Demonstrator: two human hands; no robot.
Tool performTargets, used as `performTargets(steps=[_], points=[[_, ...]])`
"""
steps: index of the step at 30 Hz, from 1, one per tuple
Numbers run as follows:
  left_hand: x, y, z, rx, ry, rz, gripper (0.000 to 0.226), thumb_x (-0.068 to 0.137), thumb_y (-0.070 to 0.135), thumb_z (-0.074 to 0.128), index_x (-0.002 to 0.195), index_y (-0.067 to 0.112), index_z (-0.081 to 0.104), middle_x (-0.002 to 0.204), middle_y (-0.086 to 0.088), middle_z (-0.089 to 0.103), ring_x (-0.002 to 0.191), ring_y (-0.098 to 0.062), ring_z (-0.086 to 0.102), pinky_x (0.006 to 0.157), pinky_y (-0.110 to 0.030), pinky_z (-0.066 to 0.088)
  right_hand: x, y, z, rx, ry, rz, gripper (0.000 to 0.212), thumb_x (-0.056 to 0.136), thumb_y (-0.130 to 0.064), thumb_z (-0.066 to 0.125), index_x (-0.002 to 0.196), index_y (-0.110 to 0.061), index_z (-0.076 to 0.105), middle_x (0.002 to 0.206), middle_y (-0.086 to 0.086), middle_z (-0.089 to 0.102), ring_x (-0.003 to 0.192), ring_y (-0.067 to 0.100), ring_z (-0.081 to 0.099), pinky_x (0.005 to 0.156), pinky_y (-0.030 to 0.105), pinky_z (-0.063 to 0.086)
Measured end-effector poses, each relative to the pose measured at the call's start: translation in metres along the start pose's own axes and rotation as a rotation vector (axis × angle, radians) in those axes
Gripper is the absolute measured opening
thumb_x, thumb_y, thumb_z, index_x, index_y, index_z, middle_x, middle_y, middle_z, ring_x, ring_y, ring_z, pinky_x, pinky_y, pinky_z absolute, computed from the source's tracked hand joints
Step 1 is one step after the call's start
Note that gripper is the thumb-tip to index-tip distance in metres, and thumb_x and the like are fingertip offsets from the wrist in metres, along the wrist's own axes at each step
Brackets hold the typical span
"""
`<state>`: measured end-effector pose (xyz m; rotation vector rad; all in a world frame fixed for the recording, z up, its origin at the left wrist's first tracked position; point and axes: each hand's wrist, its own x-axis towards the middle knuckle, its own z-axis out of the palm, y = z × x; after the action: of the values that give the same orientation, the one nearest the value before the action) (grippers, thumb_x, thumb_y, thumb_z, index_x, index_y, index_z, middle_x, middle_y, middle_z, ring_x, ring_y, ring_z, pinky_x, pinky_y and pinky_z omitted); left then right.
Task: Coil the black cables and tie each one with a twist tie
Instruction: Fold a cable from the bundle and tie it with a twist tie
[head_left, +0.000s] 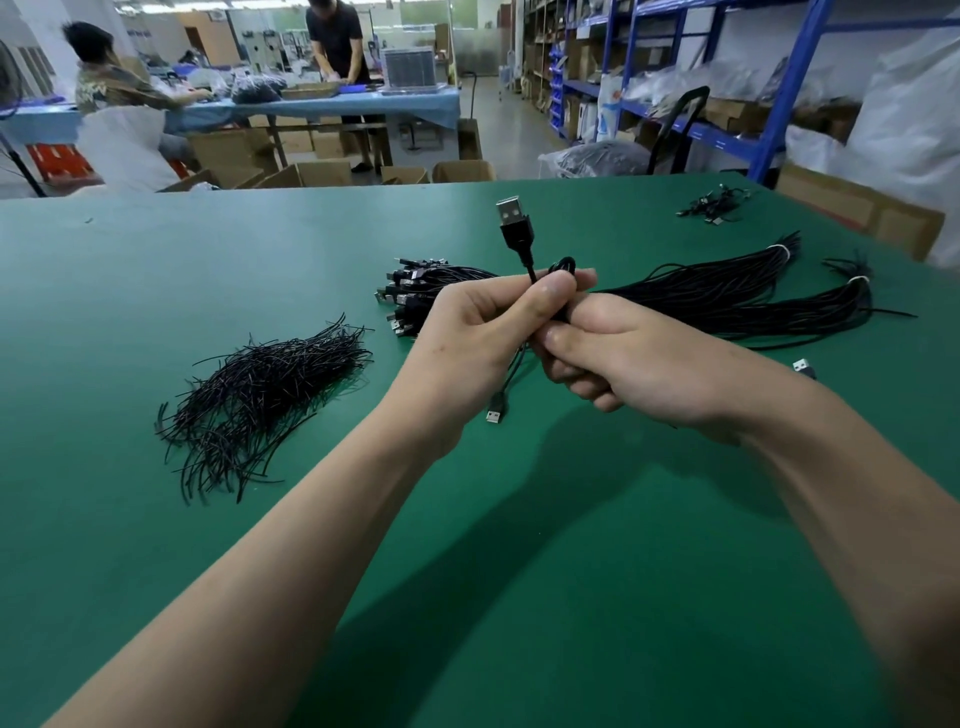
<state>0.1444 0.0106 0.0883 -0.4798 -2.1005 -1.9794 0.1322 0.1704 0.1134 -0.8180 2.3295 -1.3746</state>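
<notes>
On the table (130, 270), a pile of twist ties (265, 400) lies left of the raised cable (515, 223). The cable bundles (737, 296) stretch behind it and to its right, and a smaller cable heap (714, 205) lies farther behind.

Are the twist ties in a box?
No, the twist ties lie in a loose pile on the green table.

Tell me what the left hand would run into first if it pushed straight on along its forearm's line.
Likely the right hand, which sits against the left hand around the held black cable. Past it lie the tied cable bundles, though lower, on the table.
</notes>
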Motion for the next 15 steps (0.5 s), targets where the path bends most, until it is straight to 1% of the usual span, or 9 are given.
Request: performTargets(steps=[3,5,6,8,9,10,12,13,15], points=[[-0.001,-0.001,-0.004,-0.014,-0.087,0.02,0.031,0.105,0.018,0.05,0.12,-0.001,0.07,0.119,-0.005,0.074,0.102,-0.008,0.068,0.09,-0.022,0.051,-0.002,0.0,-0.003,0.021,-0.051,0.014,0.029,0.108,-0.027,0.04,0.08,-0.023,0.047,0.058,-0.017,0.037,0.051,0.004,0.03,0.047,0.018,0.028],[-0.003,0.0,0.0,-0.072,-0.09,0.042,0.033,0.103,0.022,0.051,0.117,0.001,0.072,0.115,-0.005,0.075,0.101,-0.011,0.069,0.09,-0.023,0.051,-0.005,0.0,-0.006,0.129,-0.123,-0.002,0.03,0.109,-0.026,0.04,0.08,-0.02,0.044,0.061,-0.013,0.033,0.052,0.006,0.024,0.046,0.019,0.021],[-0.004,0.0,0.003,-0.115,-0.077,0.052,0.033,0.102,0.025,0.052,0.114,0.004,0.073,0.111,-0.005,0.076,0.099,-0.012,0.069,0.089,-0.024,0.051,-0.006,0.0,-0.008,0.191,-0.147,-0.012,0.029,0.109,-0.026,0.041,0.081,-0.019,0.044,0.062,-0.011,0.032,0.053,0.007,0.022,0.046,0.02,0.02],[-0.005,0.001,0.008,-0.177,-0.047,0.069,0.028,0.101,0.028,0.054,0.101,0.014,0.078,0.102,-0.008,0.076,0.097,-0.015,0.068,0.088,-0.028,0.052,-0.006,0.001,-0.011,0.312,-0.181,-0.029,0.026,0.107,-0.028,0.044,0.082,-0.018,0.047,0.064,-0.009,0.032,0.054,0.009,0.022,0.046,0.02,0.021],[-0.004,0.001,0.009,-0.185,-0.03,0.073,0.027,0.101,0.027,0.054,0.094,0.021,0.08,0.096,-0.013,0.073,0.097,-0.018,0.067,0.09,-0.03,0.052,-0.005,0.002,-0.011,0.373,-0.196,-0.037,0.024,0.104,-0.03,0.046,0.084,-0.016,0.048,0.065,-0.008,0.033,0.055,0.009,0.023,0.046,0.02,0.023],[-0.003,0.002,0.009,-0.185,-0.008,0.072,0.03,0.101,0.026,0.054,0.088,0.023,0.08,0.09,-0.018,0.067,0.097,-0.021,0.065,0.092,-0.033,0.051,-0.004,0.003,-0.011,0.44,-0.206,-0.041,0.023,0.101,-0.032,0.047,0.086,-0.015,0.05,0.066,-0.007,0.035,0.055,0.009,0.025,0.047,0.02,0.025],[-0.002,0.003,0.007,-0.198,0.049,0.048,0.03,0.101,0.029,0.055,0.086,0.022,0.08,0.081,-0.019,0.056,0.09,-0.026,0.059,0.09,-0.035,0.048,-0.001,0.006,-0.01,0.561,-0.211,-0.045,0.025,0.099,-0.033,0.047,0.094,-0.011,0.055,0.068,-0.004,0.041,0.056,0.009,0.03,0.048,0.02,0.029],[-0.001,0.004,0.005,-0.206,0.078,0.035,0.03,0.101,0.03,0.056,0.087,0.02,0.08,0.081,-0.018,0.056,0.083,-0.025,0.055,0.086,-0.034,0.047,0.001,0.008,-0.01,0.587,-0.202,-0.041,0.028,0.101,-0.033,0.045,0.097,-0.009,0.057,0.069,-0.002,0.042,0.056,0.009,0.032,0.048,0.021,0.031],[0.0,0.005,0.003,-0.202,0.132,0.016,0.03,0.102,0.029,0.055,0.089,0.014,0.078,0.089,-0.017,0.067,0.074,-0.023,0.05,0.079,-0.031,0.046,0.003,0.01,-0.008,0.564,-0.169,-0.028,0.034,0.103,-0.037,0.043,0.1,-0.007,0.059,0.068,-0.002,0.042,0.055,0.009,0.033,0.046,0.02,0.033]])
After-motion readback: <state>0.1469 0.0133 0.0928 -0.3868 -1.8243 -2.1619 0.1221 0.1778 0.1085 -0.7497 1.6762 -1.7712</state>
